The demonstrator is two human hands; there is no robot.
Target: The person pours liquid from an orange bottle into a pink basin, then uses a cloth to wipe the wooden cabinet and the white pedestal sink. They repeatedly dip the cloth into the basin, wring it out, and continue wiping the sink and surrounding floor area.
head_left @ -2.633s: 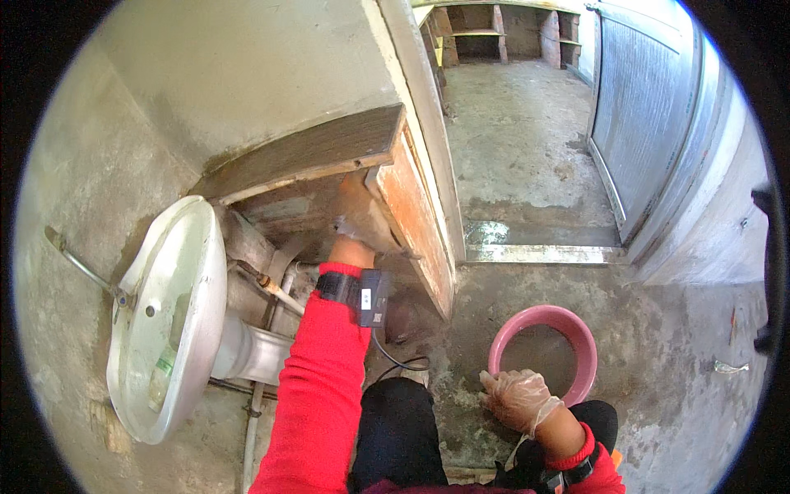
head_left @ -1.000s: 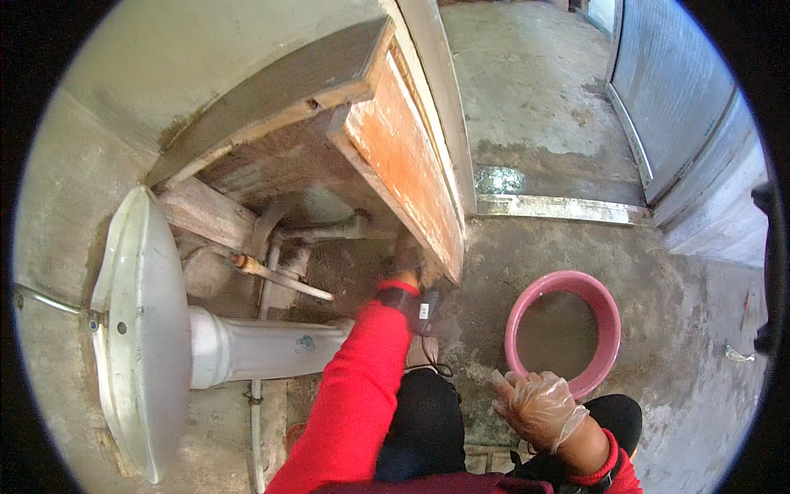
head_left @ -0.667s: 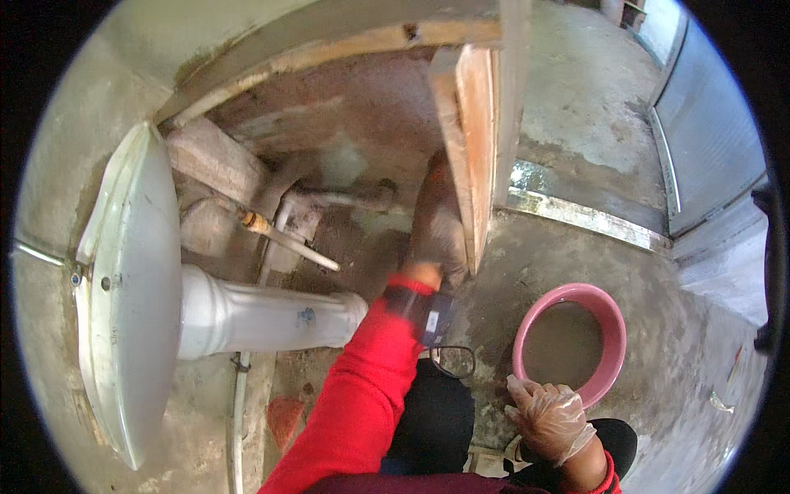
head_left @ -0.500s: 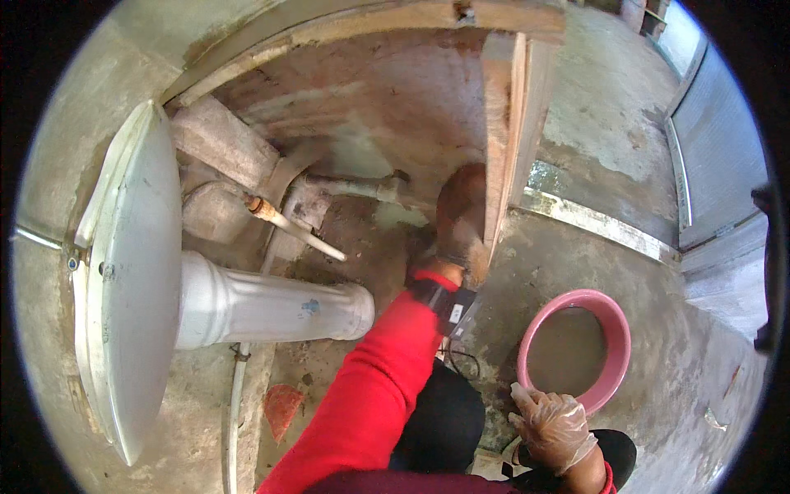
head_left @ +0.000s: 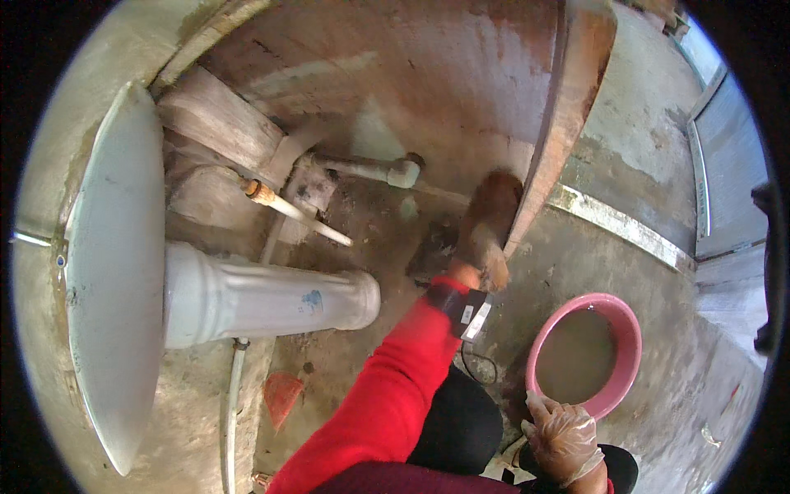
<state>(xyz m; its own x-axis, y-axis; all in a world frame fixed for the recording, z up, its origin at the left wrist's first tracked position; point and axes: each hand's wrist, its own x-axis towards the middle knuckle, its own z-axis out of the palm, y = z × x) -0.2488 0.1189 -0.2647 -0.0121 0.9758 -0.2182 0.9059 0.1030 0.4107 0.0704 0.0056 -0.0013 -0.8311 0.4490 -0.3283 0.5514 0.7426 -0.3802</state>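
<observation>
crinkly-gloved right hand (head_left: 564, 440) curls by round basin (head_left: 627, 362), its grip and left hand's (head_left: 482, 245) unclear.

No lettering can be read: small white labels (head_left: 476, 322) on the black wrist device (head_left: 449, 301), a blue mark (head_left: 312, 301) on the white pedestal (head_left: 247, 298), and tiny marks along the door (head_left: 734, 156) edge are illegible.

Pink basin (head_left: 628, 346); on floor (head_left: 675, 395); wooden panel (head_left: 564, 132), upright
</observation>
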